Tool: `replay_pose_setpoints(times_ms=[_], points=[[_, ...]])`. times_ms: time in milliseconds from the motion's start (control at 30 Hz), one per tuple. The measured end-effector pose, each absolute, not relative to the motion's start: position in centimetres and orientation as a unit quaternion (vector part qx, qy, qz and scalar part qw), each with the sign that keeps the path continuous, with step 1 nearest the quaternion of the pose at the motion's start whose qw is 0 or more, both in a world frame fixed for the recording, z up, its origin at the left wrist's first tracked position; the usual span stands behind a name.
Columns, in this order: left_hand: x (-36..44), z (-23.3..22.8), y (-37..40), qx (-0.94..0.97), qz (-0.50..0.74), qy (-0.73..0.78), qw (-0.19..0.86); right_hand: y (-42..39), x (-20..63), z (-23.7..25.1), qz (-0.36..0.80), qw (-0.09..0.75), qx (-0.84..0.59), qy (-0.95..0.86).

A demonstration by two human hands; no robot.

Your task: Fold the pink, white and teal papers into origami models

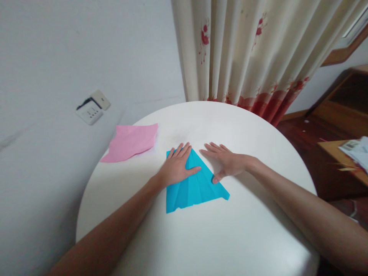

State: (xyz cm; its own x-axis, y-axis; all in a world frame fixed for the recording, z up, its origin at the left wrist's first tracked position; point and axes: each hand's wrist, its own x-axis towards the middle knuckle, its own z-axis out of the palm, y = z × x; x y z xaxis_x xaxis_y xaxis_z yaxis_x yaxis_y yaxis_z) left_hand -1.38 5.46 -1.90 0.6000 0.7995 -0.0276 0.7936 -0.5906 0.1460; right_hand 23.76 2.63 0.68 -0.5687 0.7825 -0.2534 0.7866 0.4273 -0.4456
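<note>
A sheet of blue paper (198, 189), creased and folded to a slanted edge on its right side, lies on the round white table (244, 234). Spread flat over its upper left part is my left hand (176, 166), thumb pointing right across the creases. My right hand (222, 161) is at the slanted right edge with its fingers apart. Its thumb touches the blue paper near that edge, while the other fingers extend beyond it over the tabletop. Neither hand grips anything.
Pink paper (130, 142) lies at the table's far left, partly over the edge. A wall with sockets (90, 111) borders the left side. A floral curtain (235, 50) hangs behind the table. To the right, papers (358, 151) rest on a wooden surface (333, 149).
</note>
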Motion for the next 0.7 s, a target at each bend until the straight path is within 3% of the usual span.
replay_pose_setpoints(times_ms=[300,567,700], points=[[-1.5,-2.0,5.4,0.894,0.021,0.441,0.071,3.6,21.8,-1.8,-0.178,-0.100,0.529,0.824],[-1.6,-2.0,5.4,0.893,0.024,0.443,0.078,2.6,23.5,0.7,-0.276,-0.003,0.481,0.832],[-1.6,-2.0,5.4,0.895,0.027,0.439,0.073,1.6,23.9,1.1,-0.269,0.042,0.483,0.832]])
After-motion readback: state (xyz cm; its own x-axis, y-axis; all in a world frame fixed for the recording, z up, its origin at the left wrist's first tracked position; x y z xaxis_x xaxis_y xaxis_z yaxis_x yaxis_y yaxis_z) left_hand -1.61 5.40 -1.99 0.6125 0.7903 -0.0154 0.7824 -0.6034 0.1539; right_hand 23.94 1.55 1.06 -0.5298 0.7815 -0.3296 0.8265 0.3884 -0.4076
